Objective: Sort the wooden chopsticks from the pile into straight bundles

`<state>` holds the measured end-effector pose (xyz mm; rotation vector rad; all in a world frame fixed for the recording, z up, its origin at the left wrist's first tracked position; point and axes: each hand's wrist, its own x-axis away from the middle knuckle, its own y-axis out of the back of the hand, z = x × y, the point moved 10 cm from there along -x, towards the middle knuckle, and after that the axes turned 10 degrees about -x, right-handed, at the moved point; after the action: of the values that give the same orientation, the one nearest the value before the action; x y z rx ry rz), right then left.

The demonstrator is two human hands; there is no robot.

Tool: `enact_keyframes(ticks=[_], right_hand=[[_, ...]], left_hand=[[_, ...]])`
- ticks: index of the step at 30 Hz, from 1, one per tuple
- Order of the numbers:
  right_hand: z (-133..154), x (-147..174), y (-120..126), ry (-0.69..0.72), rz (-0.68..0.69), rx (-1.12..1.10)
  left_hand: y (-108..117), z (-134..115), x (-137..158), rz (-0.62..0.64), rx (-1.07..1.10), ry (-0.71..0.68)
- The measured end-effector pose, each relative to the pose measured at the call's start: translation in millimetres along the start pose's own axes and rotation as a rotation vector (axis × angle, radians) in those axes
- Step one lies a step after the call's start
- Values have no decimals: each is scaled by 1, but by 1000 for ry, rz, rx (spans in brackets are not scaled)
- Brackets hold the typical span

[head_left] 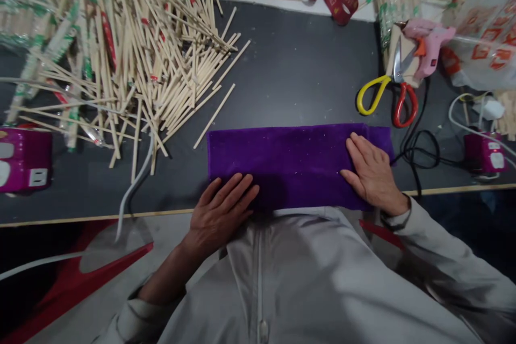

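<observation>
Purple cloth (282, 153): laid lengthwise along the near edge of the grey table (298, 75), directly before the jacket front (298, 274); pale specks on its surface.
Left hand (221, 212): palm down, empty, fingers lying over the near left corner; nothing pinched.
Right hand (371, 172): spread flat on the right end, thumb set off from the fingers; wide apart from the left.
Weight and stiffness: judged light and limp, apt to crease or sag if lifted by one point.
Surface: probably soft-napped, with little slip under a palm (texture not confirmed at this range).
Right-end layers: a strip shows beyond the upper layer's edge, suggesting a fold; layers could slide out of line.
Fragility: low; creasing and picked-up debris are the likelier faults.
Recommended hold: opposite short ends, both layers pinched together at the corners.
Nearby hazard: scissors (397, 70), beyond the right end, not touching.
</observation>
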<state>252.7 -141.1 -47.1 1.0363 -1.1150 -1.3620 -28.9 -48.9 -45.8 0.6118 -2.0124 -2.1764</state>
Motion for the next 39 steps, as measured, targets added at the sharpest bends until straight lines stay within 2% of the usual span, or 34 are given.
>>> enact_keyframes(ticks=[8, 11, 14, 17, 22, 24, 26, 29, 31, 32, 33, 35, 37, 39], right_hand=[[-6, 2, 12, 74, -10, -8], [-3, 3, 34, 32, -144, -83], [6, 2, 49, -3, -229, -317], [23, -4, 41, 55, -146, -448], [37, 0, 31, 212, -158, -226], [32, 2, 28, 224, -161, -216], [16, 0, 26, 119, -137, -331], [-23, -1, 32, -221, -185, -683], [-30, -1, 44, -370, -237, -812], [-19, -6, 51, -342, -222, -808], [1, -14, 58, -243, -178, -773], [65, -30, 63, 102, -34, -756], [121, -39, 55, 358, 90, -730], [162, -45, 37, 530, 148, -580]], left_hand=[[2, 10, 8, -23, -64, 23], [2, 8, 8, -19, -71, 27], [7, 10, 4, -34, -37, 48], [12, 12, -2, -37, 30, 46], [16, 12, -7, -11, 60, 76], [15, 12, -6, -21, 67, 98], [10, 14, -3, 2, 89, 133], [4, 17, 0, 39, 118, 185], [3, 18, 0, 43, 132, 203], [4, 18, -2, 35, 139, 204], [6, 18, -3, 18, 145, 203], [11, 19, -6, -20, 150, 206], [13, 20, -8, -37, 155, 219], [12, 21, -9, -32, 168, 228]])
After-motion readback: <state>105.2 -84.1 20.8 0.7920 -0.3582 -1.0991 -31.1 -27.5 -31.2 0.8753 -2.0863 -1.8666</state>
